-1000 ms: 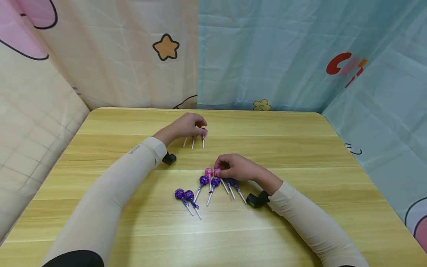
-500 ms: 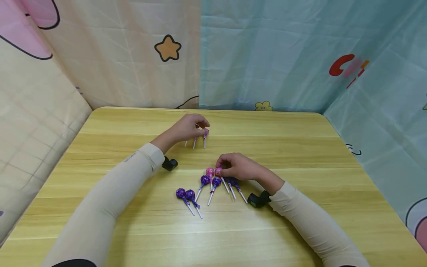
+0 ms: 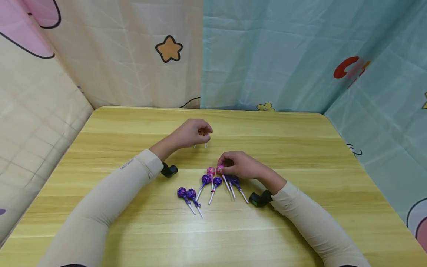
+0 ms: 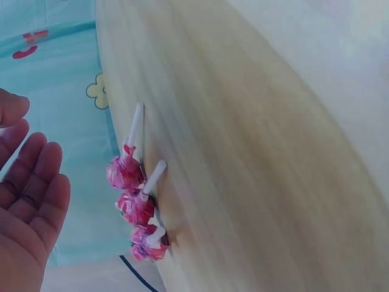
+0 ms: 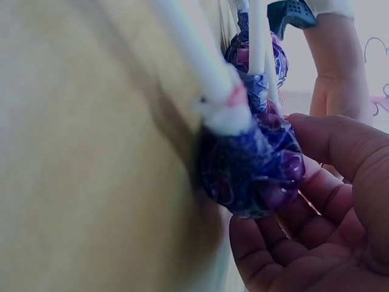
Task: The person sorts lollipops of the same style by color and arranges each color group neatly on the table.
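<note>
My left hand (image 3: 193, 132) is over the far part of the table with loosely bent fingers, hiding the heads of several lollipops in the head view. The left wrist view shows three pink lollipops (image 4: 135, 207) lying in a row, and the hand (image 4: 30, 207) apart from them, holding nothing. Nearer the middle, my right hand (image 3: 241, 165) pinches a pink lollipop (image 3: 220, 169) by its head between thumb and fingers. Purple lollipops (image 3: 235, 181) lie just under that hand; one purple lollipop (image 5: 252, 170) fills the right wrist view and partly covers the fingers.
Left of the right hand lie another pink lollipop (image 3: 211, 171) and two purple lollipops (image 3: 206, 179). A separate pair of purple lollipops (image 3: 191, 194) lies closer to the front. Patterned curtains (image 3: 260, 55) border the wooden table (image 3: 267, 230) at the back and sides.
My left hand has come slightly nearer and lower, off the rightmost far pink lollipop it was touching. My right hand has shifted slightly away from me with its pink lollipop.
</note>
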A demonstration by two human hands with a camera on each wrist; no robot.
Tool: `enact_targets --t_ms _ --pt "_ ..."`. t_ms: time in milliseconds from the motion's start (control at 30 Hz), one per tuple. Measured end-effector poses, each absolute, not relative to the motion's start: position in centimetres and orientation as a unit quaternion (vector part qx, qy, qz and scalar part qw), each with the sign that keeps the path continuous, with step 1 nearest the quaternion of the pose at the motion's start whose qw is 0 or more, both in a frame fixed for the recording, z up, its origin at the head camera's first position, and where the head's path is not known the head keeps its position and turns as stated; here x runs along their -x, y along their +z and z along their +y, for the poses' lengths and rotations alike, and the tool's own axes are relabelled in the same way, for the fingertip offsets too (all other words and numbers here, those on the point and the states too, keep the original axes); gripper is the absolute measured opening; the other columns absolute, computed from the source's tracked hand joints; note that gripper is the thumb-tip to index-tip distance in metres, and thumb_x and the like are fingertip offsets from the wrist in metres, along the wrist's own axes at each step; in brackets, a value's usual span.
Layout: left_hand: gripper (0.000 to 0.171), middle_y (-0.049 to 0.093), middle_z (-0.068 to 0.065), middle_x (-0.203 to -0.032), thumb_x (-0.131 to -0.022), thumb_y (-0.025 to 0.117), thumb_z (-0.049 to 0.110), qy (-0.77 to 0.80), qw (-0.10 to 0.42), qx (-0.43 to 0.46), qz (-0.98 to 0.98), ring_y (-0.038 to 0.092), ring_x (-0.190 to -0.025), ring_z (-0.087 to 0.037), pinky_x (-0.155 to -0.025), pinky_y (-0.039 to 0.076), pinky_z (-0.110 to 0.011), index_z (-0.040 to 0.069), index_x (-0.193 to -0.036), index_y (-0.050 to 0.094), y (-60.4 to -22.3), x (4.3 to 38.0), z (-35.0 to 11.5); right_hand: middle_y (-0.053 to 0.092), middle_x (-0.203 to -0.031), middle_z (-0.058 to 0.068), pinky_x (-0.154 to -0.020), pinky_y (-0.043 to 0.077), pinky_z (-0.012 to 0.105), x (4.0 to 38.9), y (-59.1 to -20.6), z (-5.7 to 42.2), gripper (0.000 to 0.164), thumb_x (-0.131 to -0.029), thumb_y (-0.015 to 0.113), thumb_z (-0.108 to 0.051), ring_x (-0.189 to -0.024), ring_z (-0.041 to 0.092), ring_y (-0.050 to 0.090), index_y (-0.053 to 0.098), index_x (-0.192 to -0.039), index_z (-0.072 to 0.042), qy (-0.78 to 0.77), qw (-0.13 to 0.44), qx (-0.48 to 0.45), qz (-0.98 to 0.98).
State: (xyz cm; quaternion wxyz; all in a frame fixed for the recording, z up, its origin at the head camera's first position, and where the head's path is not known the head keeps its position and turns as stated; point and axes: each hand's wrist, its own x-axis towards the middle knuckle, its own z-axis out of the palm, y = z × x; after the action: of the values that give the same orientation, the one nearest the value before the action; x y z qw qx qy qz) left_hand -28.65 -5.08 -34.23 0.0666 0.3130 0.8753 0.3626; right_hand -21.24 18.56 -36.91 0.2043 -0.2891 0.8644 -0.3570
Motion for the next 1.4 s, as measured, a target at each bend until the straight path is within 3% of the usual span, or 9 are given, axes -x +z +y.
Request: enact_targets --t_ms 333,733,933,1400 --pt "0.025 0.069 -0.013 -0.109 -0.091 0.071 0.012 0.36 0.085 -0.323 0.871 0.062 -0.103 -0.022 -0.092 0.05 -0.037 0.0 -0.112 0.069 -34.7 26.9 -4.8 0.066 -0.09 -0.003 -0.075 0.05 0.033 21.5 -36.5 19.0 0.009 -0.094 0.07 -0.019 -0.082 0.016 0.059 0.068 -0.1 -0.014 -0.366 0.189 0.268 0.871" --pt "0.023 0.069 -0.005 -0.105 -0.091 0.072 0.015 0.368 0.113 -0.336 0.859 0.063 -0.098 -0.017 -0.089 0.052 -0.032 0.003 -0.11 0.071 -35.5 25.0 -4.5 0.067 -0.091 -0.002 -0.077 0.051 0.034 21.8 -36.3 19.7 0.009 -0.094 0.071 -0.017 -0.084 0.017 0.06 0.069 -0.1 -0.011 -0.378 0.172 0.273 0.868" --pt "0.023 0.069 -0.008 -0.106 -0.09 0.073 0.015 0.383 0.134 -0.336 0.85 0.063 -0.097 -0.018 -0.086 0.053 -0.032 0.002 -0.109 0.071 -35.8 24.2 -4.5 0.067 -0.093 -0.002 -0.078 0.051 0.034 22.4 -35.9 19.9 0.009 -0.094 0.069 -0.016 -0.085 0.017 0.06 0.069 -0.101 -0.011 -0.375 0.158 0.278 0.87" --pt "0.027 0.068 0.002 -0.092 -0.087 0.076 0.017 0.362 0.179 -0.337 0.851 0.062 -0.085 -0.013 -0.079 0.053 -0.028 0.003 -0.11 0.071 -35.9 22.6 -4.2 0.068 -0.095 0.001 -0.077 0.051 0.036 24.0 -34.7 20.1 0.012 -0.095 0.07 -0.02 -0.087 0.019 0.062 0.068 -0.102 -0.011 -0.414 0.135 0.257 0.863"
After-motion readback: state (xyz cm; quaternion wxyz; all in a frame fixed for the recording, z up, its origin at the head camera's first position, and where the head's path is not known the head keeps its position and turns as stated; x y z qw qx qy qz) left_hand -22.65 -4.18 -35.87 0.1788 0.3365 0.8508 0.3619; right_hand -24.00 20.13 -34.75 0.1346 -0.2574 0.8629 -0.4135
